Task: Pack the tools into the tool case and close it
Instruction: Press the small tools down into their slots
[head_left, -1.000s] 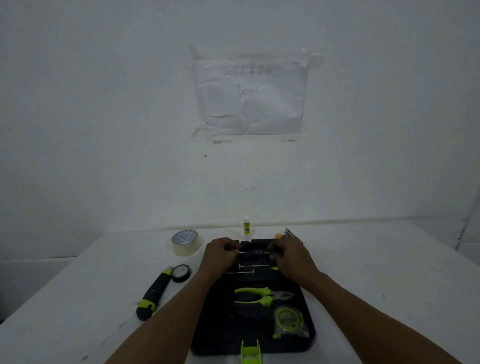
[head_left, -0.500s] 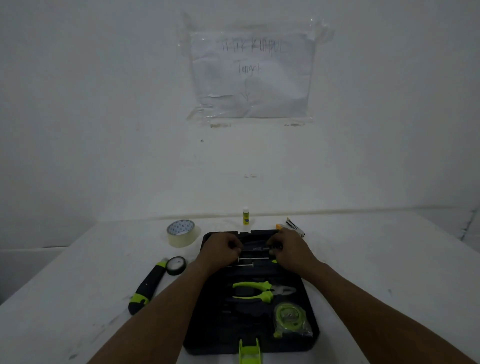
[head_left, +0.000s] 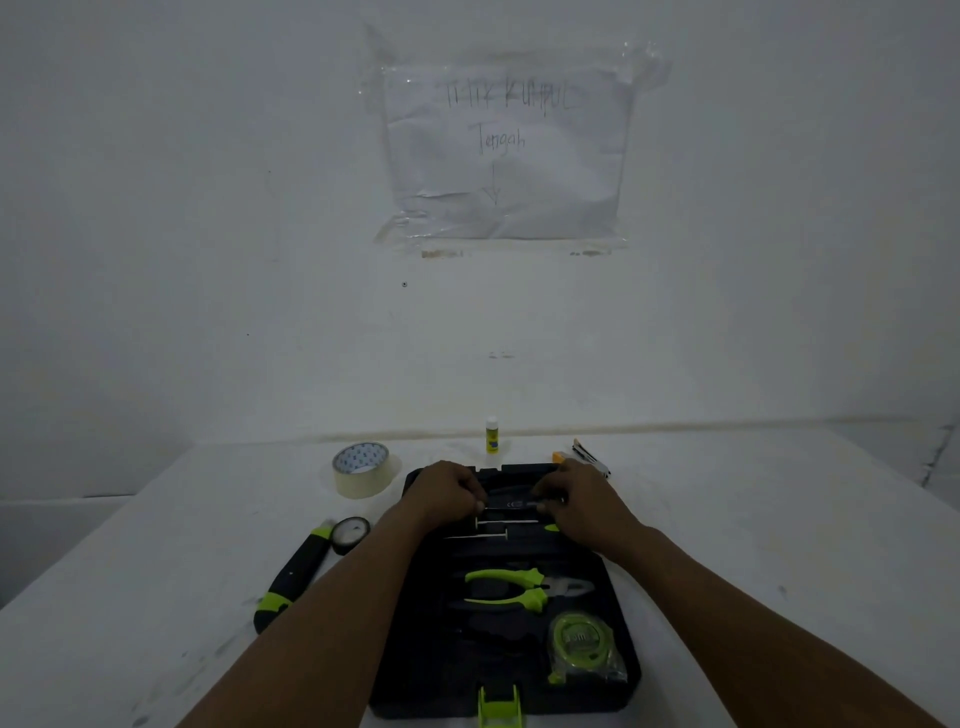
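Seen from my remote feed, both hands work at the far end of the open black tool case (head_left: 410, 670) lying on the white counter (head_left: 779, 545). My left hand (head_left: 447, 491) and right hand (head_left: 582, 501) each pinch one end of a slim dark tool (head_left: 511, 504) (too dim to name; it may be a tester pen), holding it level just above the case's far slots. Two thin metal shafts (head_left: 506, 521) lie in the slots just nearer to me, one with a green tip (head_left: 551, 528) showing beside my right hand. In the middle of the case sit green-handled pliers (head_left: 511, 587), jaws pointing right. A green tape measure (head_left: 579, 642) fills the near right corner, and a green latch (head_left: 500, 704) stands at the near edge.

Outside the case, on its left, a black-and-green utility knife (head_left: 293, 579) lies on the counter, its far end touching a small roll of black tape (head_left: 351, 534). A larger roll of pale tape (head_left: 362, 470) sits farther back. A small glue stick (head_left: 491, 435) stands upright beyond the case, and a few small items (head_left: 587, 456) lie near its far right corner. A crumpled paper notice (head_left: 506, 150) in plastic hangs on the wall.
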